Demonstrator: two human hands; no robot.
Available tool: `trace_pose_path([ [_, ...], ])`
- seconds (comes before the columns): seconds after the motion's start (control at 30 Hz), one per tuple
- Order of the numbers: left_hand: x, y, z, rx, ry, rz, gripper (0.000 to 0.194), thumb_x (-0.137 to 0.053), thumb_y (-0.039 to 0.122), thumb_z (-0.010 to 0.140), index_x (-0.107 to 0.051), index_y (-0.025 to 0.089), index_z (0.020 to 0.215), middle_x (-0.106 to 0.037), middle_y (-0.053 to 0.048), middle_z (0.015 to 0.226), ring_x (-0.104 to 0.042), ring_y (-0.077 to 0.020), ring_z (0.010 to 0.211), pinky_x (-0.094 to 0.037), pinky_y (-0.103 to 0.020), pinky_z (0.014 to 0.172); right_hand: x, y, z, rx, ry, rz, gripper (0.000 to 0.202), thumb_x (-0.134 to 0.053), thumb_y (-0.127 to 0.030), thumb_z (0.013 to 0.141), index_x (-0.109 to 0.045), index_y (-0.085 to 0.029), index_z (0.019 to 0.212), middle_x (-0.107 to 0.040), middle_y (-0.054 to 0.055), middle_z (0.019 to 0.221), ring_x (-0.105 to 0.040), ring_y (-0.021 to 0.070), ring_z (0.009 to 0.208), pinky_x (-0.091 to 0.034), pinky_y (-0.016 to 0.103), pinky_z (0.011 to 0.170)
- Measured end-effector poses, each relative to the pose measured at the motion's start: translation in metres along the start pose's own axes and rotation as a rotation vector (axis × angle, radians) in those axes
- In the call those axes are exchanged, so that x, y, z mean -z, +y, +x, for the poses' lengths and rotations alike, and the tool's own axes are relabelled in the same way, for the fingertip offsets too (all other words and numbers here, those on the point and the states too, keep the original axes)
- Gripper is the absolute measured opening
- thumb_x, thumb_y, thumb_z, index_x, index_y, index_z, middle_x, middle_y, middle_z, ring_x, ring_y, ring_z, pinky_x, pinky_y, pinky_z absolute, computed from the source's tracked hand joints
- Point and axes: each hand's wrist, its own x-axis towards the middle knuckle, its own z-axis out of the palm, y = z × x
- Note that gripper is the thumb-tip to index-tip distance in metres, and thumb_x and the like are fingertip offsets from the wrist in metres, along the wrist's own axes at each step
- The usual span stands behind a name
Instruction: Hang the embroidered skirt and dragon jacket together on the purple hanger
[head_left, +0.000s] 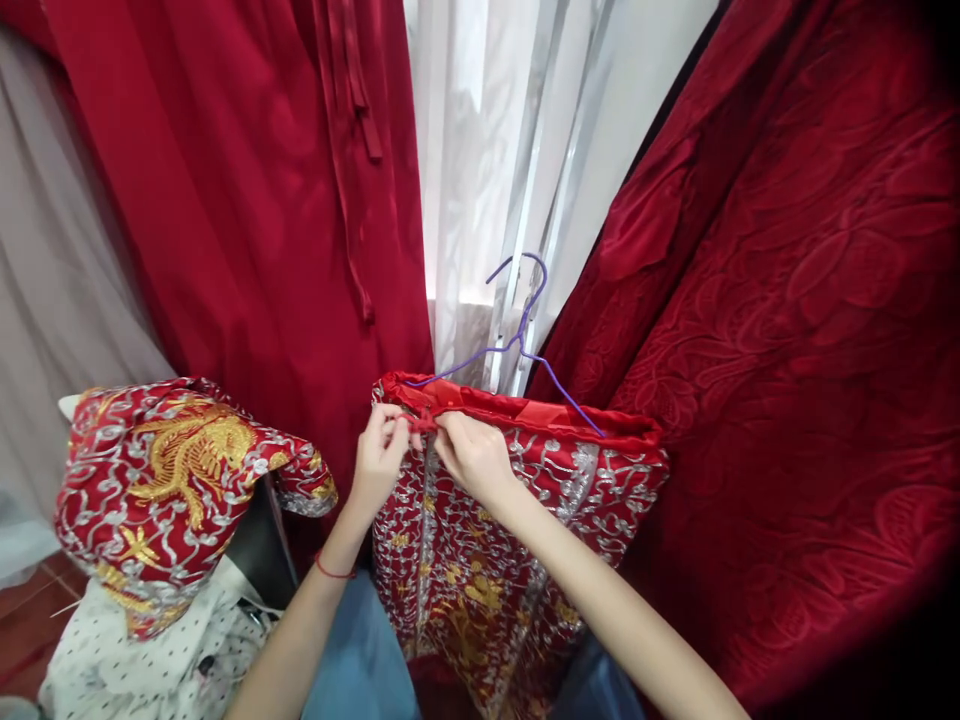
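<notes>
A red skirt (480, 520) with silver and gold embroidery hangs from a purple wire hanger (520, 335), its red waistband stretched along the hanger's lower part. At the left end of the waistband, a red tie string (424, 422) is pinched between my two hands. My left hand (384, 440) is closed, thumb and fingers holding one side of the string. My right hand (474, 452) is closed on the other side, its fingers partly hidden behind its back. Between the hands the string forms a small bunch or knot whose exact shape I cannot make out.
Another red embroidered garment (161, 480) with a gold figure lies over a chair at left, above a dotted white cloth (135, 650). Red drapes hang on both sides, the left one (247, 180) plain, the right one (810, 330) patterned. Behind the hanger stands a pale metal frame (529, 190).
</notes>
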Motion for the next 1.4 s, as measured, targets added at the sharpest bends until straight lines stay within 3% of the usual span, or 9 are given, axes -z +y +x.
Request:
trace_pose_path([
  [0.2, 0.03, -0.024, 0.007, -0.107, 0.033, 0.627, 0.018, -0.051, 0.039, 0.098, -0.056, 0.022, 0.102, -0.071, -0.003, 0.082, -0.069, -0.0182, 0.075, -0.048, -0.026, 0.071, 0.011, 0.03, -0.008, -0.018, -0.066, -0.143, 0.018, -0.046, -0.015, 0.101, -0.062, -0.018, 0.093, -0.07, 0.006, 0.085, -0.062, 0.017, 0.076, -0.043, 0.03, 0.071],
  [0.33, 0.031, -0.025, 0.007, -0.138, 0.105, 0.782, 0.02, -0.048, 0.035, 0.1, -0.06, 0.021, 0.104, -0.073, -0.008, 0.09, -0.069, -0.0192, 0.076, -0.048, -0.027, 0.07, 0.022, 0.032, -0.009, -0.013, -0.091, -0.183, 0.02, -0.047, -0.012, 0.099, -0.061, -0.019, 0.085, -0.068, 0.007, 0.083, -0.058, 0.0174, 0.074, -0.039, 0.032, 0.068],
  [0.43, 0.024, -0.017, 0.012, -0.153, 0.173, 0.737, 0.016, -0.049, 0.034, 0.099, -0.058, 0.021, 0.1, -0.07, -0.005, 0.086, -0.067, -0.016, 0.071, -0.047, -0.025, 0.068, 0.026, 0.022, -0.007, -0.194, -0.058, 0.027, 0.015, -0.049, -0.016, 0.097, -0.056, -0.02, 0.085, -0.065, 0.005, 0.08, -0.056, 0.016, 0.071, -0.04, 0.03, 0.066],
  [0.6, 0.019, -0.007, 0.023, -0.104, 0.1, 0.361, 0.021, -0.047, 0.044, 0.1, -0.049, 0.023, 0.097, -0.06, 0.003, 0.074, -0.058, -0.0093, 0.052, -0.043, -0.019, 0.053, 0.026, 0.009, 0.004, -0.576, -0.037, 0.702, 0.012, -0.044, -0.035, 0.101, -0.049, -0.024, 0.098, -0.061, -0.001, 0.078, -0.056, 0.0114, 0.057, -0.043, 0.025, 0.057],
  [0.67, 0.021, -0.005, 0.024, -0.081, 0.104, 0.334, 0.022, -0.047, 0.046, 0.1, -0.048, 0.024, 0.097, -0.059, 0.003, 0.074, -0.058, -0.0094, 0.053, -0.044, -0.019, 0.054, 0.026, 0.011, 0.007, -0.578, -0.089, 0.675, 0.015, -0.045, -0.037, 0.101, -0.051, -0.023, 0.1, -0.063, 0.001, 0.081, -0.057, 0.0121, 0.058, -0.044, 0.025, 0.057],
  [0.9, 0.025, -0.005, 0.025, -0.057, 0.029, 0.614, 0.01, -0.049, 0.028, 0.099, -0.054, 0.021, 0.094, -0.061, 0.0, 0.071, -0.059, -0.014, 0.061, -0.047, -0.026, 0.068, 0.027, 0.023, -0.002, -0.398, -0.28, -0.026, 0.019, -0.042, -0.016, 0.094, -0.059, -0.016, 0.102, -0.07, 0.014, 0.093, -0.065, 0.0234, 0.085, -0.044, 0.029, 0.065],
  [0.97, 0.025, -0.008, 0.024, -0.031, 0.007, 0.512, 0.013, -0.047, 0.031, 0.1, -0.054, 0.021, 0.097, -0.063, -0.001, 0.073, -0.062, -0.0142, 0.063, -0.048, -0.025, 0.068, 0.03, 0.023, -0.002, -0.453, -0.286, 0.085, 0.017, -0.042, -0.022, 0.097, -0.058, -0.018, 0.103, -0.071, 0.012, 0.094, -0.065, 0.0222, 0.083, -0.045, 0.03, 0.067],
  [1.2, 0.029, -0.012, 0.023, -0.03, 0.059, 0.516, 0.016, -0.048, 0.034, 0.101, -0.057, 0.021, 0.098, -0.062, 0.0, 0.071, -0.061, -0.0148, 0.063, -0.048, -0.025, 0.069, 0.047, 0.025, 0.011, -0.708, -0.475, 1.137, 0.032, -0.06, -0.053, 0.09, -0.051, -0.022, 0.09, -0.069, 0.001, 0.076, -0.057, 0.012, 0.06, -0.046, 0.026, 0.061],
  [1.4, 0.032, 0.007, 0.029, -0.112, 0.106, 0.679, 0.02, -0.047, 0.034, 0.101, -0.062, 0.021, 0.099, -0.063, -0.001, 0.071, -0.058, -0.0151, 0.063, -0.044, -0.025, 0.068, 0.052, 0.03, 0.008, -0.685, -0.352, 0.953, 0.033, -0.062, -0.053, 0.09, -0.053, -0.022, 0.084, -0.067, 0.0, 0.072, -0.053, 0.011, 0.057, -0.043, 0.025, 0.058],
])
